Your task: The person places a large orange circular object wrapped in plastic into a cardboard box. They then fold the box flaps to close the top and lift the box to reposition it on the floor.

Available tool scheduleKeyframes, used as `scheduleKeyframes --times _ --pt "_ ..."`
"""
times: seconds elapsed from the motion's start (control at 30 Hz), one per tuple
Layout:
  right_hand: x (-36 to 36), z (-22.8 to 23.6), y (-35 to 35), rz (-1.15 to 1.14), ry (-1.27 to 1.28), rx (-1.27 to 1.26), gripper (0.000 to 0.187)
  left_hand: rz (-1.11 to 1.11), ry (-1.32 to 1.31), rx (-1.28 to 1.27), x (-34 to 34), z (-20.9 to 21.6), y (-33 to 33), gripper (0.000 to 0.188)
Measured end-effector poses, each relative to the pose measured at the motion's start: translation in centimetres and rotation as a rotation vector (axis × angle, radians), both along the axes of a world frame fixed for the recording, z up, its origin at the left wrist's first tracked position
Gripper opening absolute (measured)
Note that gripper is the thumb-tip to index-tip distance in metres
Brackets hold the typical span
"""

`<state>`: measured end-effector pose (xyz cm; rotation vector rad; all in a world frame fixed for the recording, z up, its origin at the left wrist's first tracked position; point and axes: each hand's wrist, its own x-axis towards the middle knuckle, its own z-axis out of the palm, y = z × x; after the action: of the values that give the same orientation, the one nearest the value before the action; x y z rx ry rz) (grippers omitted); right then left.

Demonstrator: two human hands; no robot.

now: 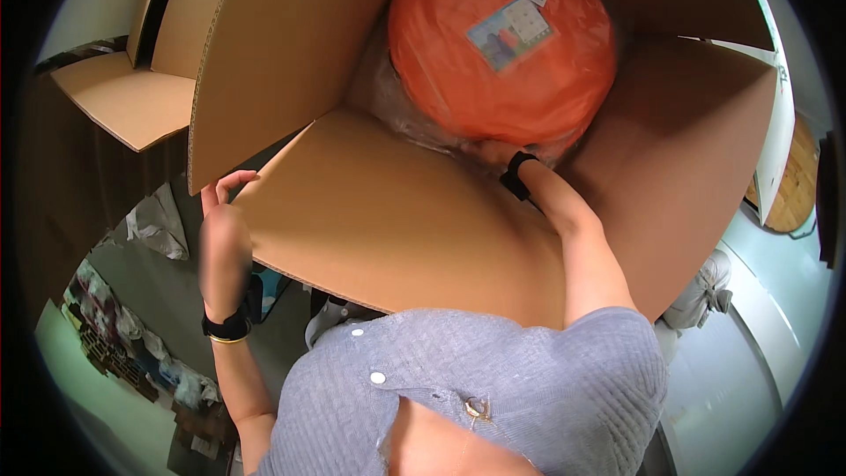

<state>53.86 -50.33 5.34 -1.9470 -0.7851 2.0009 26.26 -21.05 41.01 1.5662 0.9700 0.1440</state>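
Note:
A large open cardboard box [397, 211] stands in front of me with its flaps spread outward. Inside it sits a round, puffy orange bundle [493, 62] wrapped in clear plastic [401, 106], with a picture label and two small white stickers on top. My right hand [495, 153] reaches into the box at the bundle's near lower edge, its fingers closed on the plastic wrap and partly hidden. At the near left corner, my left hand [225, 238] has its fingers curled round the edge of the left flap [256, 62]. A black band circles each wrist.
Another open cardboard box [132, 97] stands at the far left. A pale crumpled bag [159, 222] and a heap of mixed items [141, 344] lie on the floor at left. On the right are a grey tied bag [705, 291] and a round wooden top [796, 181].

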Motion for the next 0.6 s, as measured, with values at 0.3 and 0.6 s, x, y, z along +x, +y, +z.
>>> scheduleKeyframes --times 0.3,0.6 --pt "-5.0 -1.8 9.2 0.117 0.041 0.052 0.073 -0.004 0.006 -0.002 -0.1 -0.1 -0.1 0.083" --pt "5.1 15.5 3.2 0.070 0.276 -0.198 0.080 -0.009 -0.078 -0.080 -1.0 -0.5 0.7 0.069"
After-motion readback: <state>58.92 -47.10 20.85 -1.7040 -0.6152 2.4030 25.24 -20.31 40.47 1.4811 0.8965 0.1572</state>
